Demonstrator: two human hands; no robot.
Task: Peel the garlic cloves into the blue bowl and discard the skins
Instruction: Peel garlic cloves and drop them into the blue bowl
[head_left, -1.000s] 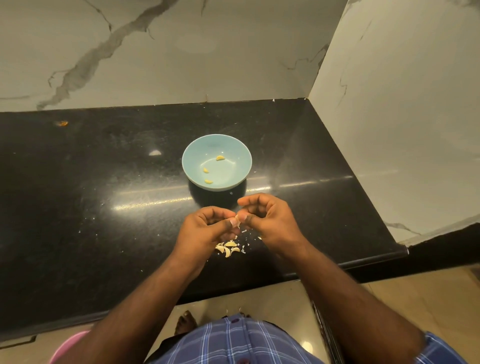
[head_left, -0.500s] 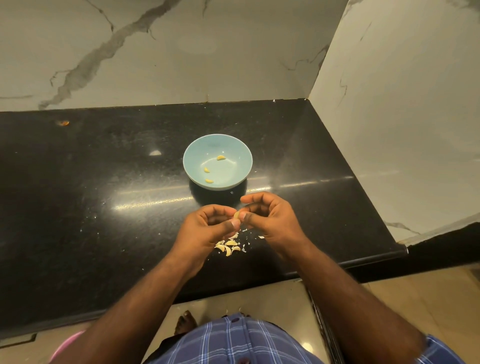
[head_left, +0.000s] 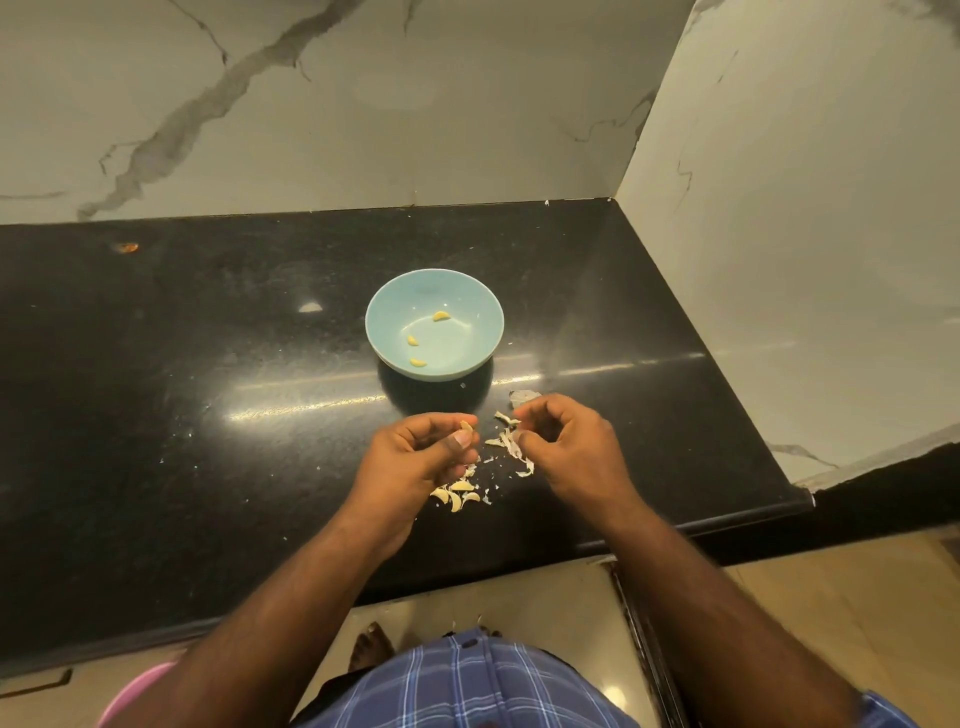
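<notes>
The left hand (head_left: 421, 457) pinches a garlic clove (head_left: 466, 426); the right hand (head_left: 566, 447) pinches torn skins (head_left: 511, 441); the blue bowl (head_left: 384, 332) holds three peeled cloves (head_left: 441, 316) on the black desk (head_left: 208, 364).

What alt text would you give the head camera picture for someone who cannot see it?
Over a black countertop, a person's left hand pinches a garlic clove while the right hand pinches its papery skin. Behind the hands a blue bowl holds three peeled cloves; more cloves and skin bits lie below the left hand.
</notes>
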